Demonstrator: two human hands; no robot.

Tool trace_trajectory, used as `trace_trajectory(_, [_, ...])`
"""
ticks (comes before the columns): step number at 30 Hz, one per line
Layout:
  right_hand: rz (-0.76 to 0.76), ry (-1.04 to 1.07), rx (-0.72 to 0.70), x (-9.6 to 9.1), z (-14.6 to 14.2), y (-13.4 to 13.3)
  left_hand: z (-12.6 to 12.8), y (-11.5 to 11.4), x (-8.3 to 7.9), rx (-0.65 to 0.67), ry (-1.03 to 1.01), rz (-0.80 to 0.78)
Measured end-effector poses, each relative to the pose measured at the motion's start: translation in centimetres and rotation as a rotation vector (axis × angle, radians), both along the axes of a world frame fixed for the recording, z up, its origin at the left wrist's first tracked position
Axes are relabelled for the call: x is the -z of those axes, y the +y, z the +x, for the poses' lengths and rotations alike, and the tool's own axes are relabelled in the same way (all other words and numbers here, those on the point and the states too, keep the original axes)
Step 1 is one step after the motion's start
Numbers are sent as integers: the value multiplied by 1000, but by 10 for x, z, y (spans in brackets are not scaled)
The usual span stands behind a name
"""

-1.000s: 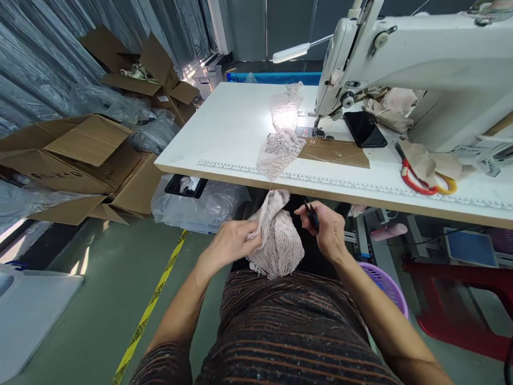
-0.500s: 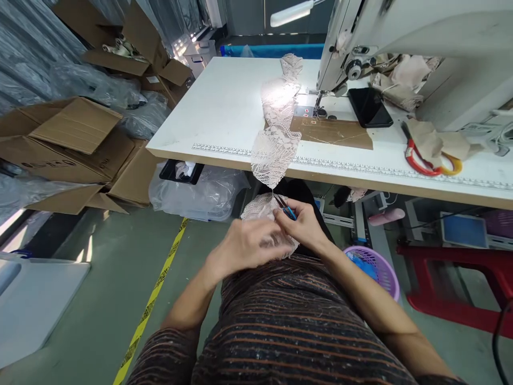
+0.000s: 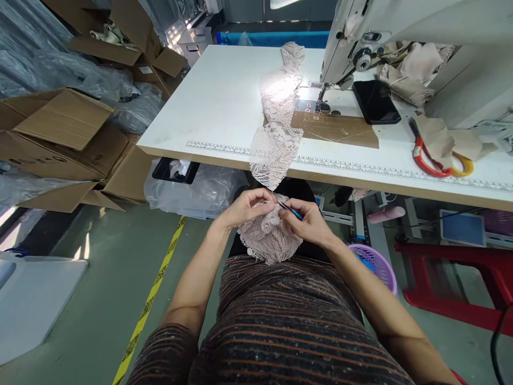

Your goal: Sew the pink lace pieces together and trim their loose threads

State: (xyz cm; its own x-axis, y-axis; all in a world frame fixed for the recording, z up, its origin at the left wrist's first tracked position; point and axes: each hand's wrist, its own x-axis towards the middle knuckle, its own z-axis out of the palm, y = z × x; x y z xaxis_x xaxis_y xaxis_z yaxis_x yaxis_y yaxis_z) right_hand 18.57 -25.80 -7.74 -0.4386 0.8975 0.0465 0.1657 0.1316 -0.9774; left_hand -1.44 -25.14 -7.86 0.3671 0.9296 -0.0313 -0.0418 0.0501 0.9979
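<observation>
A bunched piece of pale pink lace (image 3: pixel 267 235) rests in my lap below the table edge. My left hand (image 3: pixel 245 208) pinches its upper edge, fingers closed on the fabric. My right hand (image 3: pixel 306 223) grips small thread snips with a blue handle (image 3: pixel 289 209), their tip pointing at the lace by my left fingers. A long strip of the same lace (image 3: pixel 277 144) runs over the white table (image 3: pixel 224 107) from the sewing machine (image 3: pixel 401 32) and hangs off the front edge just above my hands.
A black phone (image 3: pixel 375 102), a brown paper sheet (image 3: pixel 336 129) and red-handled scissors (image 3: pixel 428 158) lie on the table. Cardboard boxes (image 3: pixel 68 139) and plastic bags crowd the floor at left. A purple basket (image 3: pixel 374 267) and red stool (image 3: pixel 457 278) stand at right. Yellow floor tape (image 3: pixel 150 305) runs beside me.
My left hand has shifted from covering the lace to pinching its upper edge. The right hand's snips stay at the lace, and the view has tilted slightly downward.
</observation>
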Motion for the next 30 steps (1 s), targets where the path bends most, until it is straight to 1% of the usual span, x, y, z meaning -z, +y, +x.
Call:
trace_trajectory(4, [3, -99, 40, 4, 3, 15, -5, -10, -6, -73, 98, -26])
trace_trajectory(6, [23, -142, 12, 5, 1, 20, -7, -12, -7, -119, 111, -19])
trace_trajectory(8, [64, -176, -25, 5, -2, 24, -7, -13, -6, -138, 118, -8])
trace_trajectory(11, [127, -205, -50, 4, -8, 29, -7, -13, -6, -135, 141, 9])
trace_trajectory(14, [181, -241, -28, 4, -11, 32, -8, -12, -8, -146, 168, 25])
trace_trajectory(16, [186, -269, -2, 5, -10, 32, -9, -11, -9, -155, 184, 28])
trace_trajectory(18, [165, -283, -5, 5, -6, 29, -10, -11, -9, -155, 201, 23])
trace_trajectory(21, [153, -273, -70, 3, -2, 24, -12, -11, -9, -140, 207, 18])
trace_trajectory(25, [226, -249, -140, -3, -5, 22, -11, -10, -11, -106, 195, 10])
trace_trajectory(27, [253, -285, -115, -4, -8, 22, -10, -11, -13, -97, 201, 6])
trace_trajectory(30, [265, -333, -30, 0, -9, 22, -9, -11, -14, -101, 212, 7])
